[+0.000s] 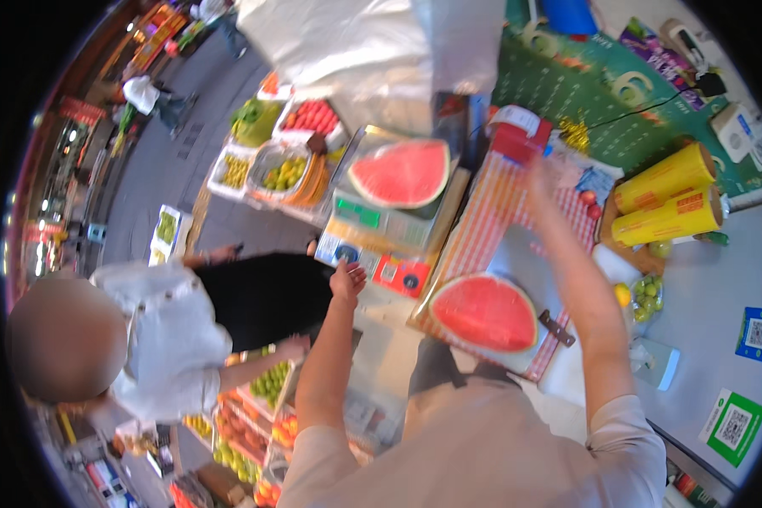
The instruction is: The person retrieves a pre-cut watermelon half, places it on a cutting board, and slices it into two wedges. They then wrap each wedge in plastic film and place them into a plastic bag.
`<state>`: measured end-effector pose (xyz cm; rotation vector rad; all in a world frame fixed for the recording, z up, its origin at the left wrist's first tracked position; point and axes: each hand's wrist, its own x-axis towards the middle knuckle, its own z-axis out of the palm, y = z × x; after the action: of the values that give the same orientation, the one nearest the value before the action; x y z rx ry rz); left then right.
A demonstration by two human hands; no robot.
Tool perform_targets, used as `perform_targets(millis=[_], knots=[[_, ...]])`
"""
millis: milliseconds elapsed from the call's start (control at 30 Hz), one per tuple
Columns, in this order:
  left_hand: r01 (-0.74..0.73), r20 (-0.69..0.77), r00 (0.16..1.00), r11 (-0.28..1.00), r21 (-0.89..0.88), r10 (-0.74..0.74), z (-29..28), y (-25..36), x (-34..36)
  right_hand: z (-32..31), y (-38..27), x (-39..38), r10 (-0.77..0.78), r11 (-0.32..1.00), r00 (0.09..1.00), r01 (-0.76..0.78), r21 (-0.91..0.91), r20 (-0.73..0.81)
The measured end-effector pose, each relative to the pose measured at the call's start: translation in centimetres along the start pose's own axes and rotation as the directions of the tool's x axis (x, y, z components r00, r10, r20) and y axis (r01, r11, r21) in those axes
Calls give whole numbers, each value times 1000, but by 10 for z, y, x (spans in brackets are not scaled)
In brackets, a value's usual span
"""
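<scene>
My left hand [349,281] is beside the near left corner of a weighing scale [381,222], its fingers apart and holding nothing I can see. A cut piece of watermelon [402,173], red flesh up, lies on the scale's tray. My right arm stretches forward over the counter. At its end my right hand [537,173] is smeared by motion, close to a red box with a white top [519,135]. A second cut watermelon [484,313] rests on a red-checked cloth [493,210] right in front of me, next to a dark brown handle-like piece [557,328].
Two yellow rolls [667,218] and a bag of green fruit [648,296] are on the right. Fruit trays [313,118] stand beyond the scale at left. A person in a white shirt [161,326] stands close on the left. White sheeting [356,51] hangs ahead.
</scene>
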<state>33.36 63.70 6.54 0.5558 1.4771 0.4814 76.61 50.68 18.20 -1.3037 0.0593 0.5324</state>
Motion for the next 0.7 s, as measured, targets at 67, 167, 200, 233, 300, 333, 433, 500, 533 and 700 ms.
perform_targets(millis=[67, 167, 200, 233, 300, 333, 433, 500, 533, 700], knots=[[-71, 113, 991, 997, -1, 71, 48, 41, 40, 20, 45, 30, 121, 955, 989, -93, -281, 83], [-276, 77, 959, 960, 47, 272, 101, 105, 48, 86, 44, -11, 219, 893, 956, -118, -433, 193], [-277, 79, 958, 960, 32, 274, 119, 121, 53, 90, 52, -9, 208, 893, 963, -114, -436, 173], [-289, 83, 954, 957, 12, 287, 134, 136, 56, 96, 57, -1, 187, 895, 969, -101, -434, 161], [-163, 220, 961, 986, -25, 165, 146, 155, 49, 106, 52, 2, 212, 895, 953, -100, -434, 218], [-96, 284, 953, 995, -35, 102, 150, 159, 48, 111, 60, 4, 309, 921, 897, -199, -335, 317], [-16, 435, 900, 999, -37, 31, 154, 158, 55, 117, 83, 14, 336, 942, 828, -280, -188, 450], [-20, 475, 879, 999, -34, 34, 158, 150, 50, 115, 102, 22, 283, 956, 865, -221, -193, 415], [-39, 479, 876, 999, -23, 46, 159, 149, 39, 109, 105, 24, 308, 951, 836, -279, -130, 454], [-124, 475, 877, 990, 73, 75, 179, 142, -21, 56, 69, -11, 244, 954, 875, -294, 60, 419]])
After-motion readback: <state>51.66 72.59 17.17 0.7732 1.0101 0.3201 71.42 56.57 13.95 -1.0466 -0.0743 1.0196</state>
